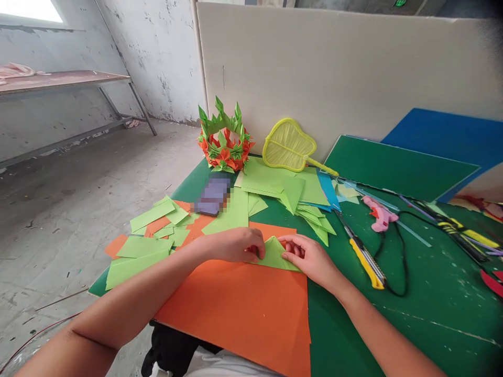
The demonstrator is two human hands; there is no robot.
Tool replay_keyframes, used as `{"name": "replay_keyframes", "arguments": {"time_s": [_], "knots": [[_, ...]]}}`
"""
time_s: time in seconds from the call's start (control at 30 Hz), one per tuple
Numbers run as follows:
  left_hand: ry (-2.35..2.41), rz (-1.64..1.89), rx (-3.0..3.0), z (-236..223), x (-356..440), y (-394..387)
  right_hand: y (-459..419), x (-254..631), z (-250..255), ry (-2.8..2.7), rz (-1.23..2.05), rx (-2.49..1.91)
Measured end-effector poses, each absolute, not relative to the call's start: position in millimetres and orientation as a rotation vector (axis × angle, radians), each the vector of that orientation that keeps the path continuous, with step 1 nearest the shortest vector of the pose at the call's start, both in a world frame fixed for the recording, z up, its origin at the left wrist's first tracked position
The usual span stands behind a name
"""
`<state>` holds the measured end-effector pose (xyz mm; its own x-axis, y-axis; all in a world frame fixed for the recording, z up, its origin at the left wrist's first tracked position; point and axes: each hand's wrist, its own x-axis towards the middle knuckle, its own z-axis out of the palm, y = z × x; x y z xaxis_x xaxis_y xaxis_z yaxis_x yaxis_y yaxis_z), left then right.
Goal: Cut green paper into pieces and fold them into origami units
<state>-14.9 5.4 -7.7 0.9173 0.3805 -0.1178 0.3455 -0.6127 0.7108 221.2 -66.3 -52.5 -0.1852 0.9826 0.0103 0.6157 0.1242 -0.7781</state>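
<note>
A piece of light green paper (273,255), folded to a peak at its far side, lies on a large orange sheet (243,309). At its left side, my left hand (239,244) has its fingers curled down, with the fingertips at the paper's edge. From the right, my right hand (304,255) pinches the paper's edge between thumb and fingers. Behind the hands are a stack of green sheets (261,175) and several folded green triangles (314,217). Loose green strips (143,246) are scattered near my left forearm, some over orange scraps.
On the green table (346,324) stand a green and orange folded-paper crown (223,139) and a yellow fan (288,145). A pixelated phone-like object (213,195) lies nearby. To the right are a yellow utility knife (365,262), a pink glue gun (378,213) and its black cord.
</note>
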Motion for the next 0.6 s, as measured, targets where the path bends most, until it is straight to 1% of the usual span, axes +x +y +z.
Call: {"name": "replay_keyframes", "arguments": {"time_s": [0.3,0.47,0.6], "knots": [[0.676,0.268,2.273,-28,-5,-3,-65,224,-54,-1.874,0.92,-1.52],[0.801,0.421,2.358,-42,2,-4,-68,222,-52,-1.942,0.796,-1.499],[0.757,0.399,2.484,-41,5,-5,-71,222,-51,-2.056,0.665,-1.425]]}}
